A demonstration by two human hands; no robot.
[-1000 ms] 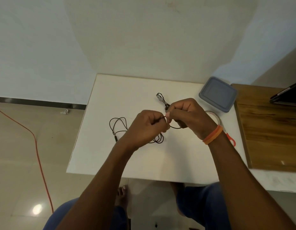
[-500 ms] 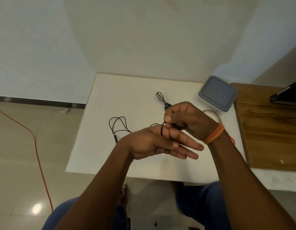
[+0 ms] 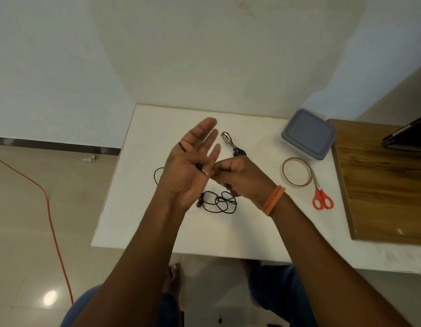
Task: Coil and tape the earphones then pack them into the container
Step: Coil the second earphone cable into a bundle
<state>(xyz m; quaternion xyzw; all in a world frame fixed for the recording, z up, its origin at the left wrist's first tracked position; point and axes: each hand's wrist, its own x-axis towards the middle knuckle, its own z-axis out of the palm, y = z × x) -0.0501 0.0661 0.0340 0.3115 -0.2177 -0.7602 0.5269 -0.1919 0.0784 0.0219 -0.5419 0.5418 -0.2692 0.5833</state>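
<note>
Coiling has only just begun. My left hand [image 3: 189, 165] is up, palm toward me, fingers straight and close together, pointing to the far side. The earphones [image 3: 218, 201] cable crosses that palm: a short black stretch shows near the thumb side, and the metal plug tip lies at the base of the fingers. I count 1 pass of cable over the hand at most. Most of the cable lies in loose loops on the white table [image 3: 143, 223], just near my wrists, with another bit trailing off to the left.

My right hand [image 3: 237, 177] sits just right of the left palm, knuckles up, fingers curled in tight. It seems to pinch the cable by the plug, though the contact itself is hidden.

Left to do: wind the rest, tape it, pack it. The tape roll [image 3: 296, 171] lies flat to the right, the red scissors [image 3: 322, 199] touching its near edge, both untouched. The container [image 3: 308, 134], far right, has its grey lid on. A second small dark bundle [image 3: 233, 145] lies farther back; I can't tell what it is.
</note>
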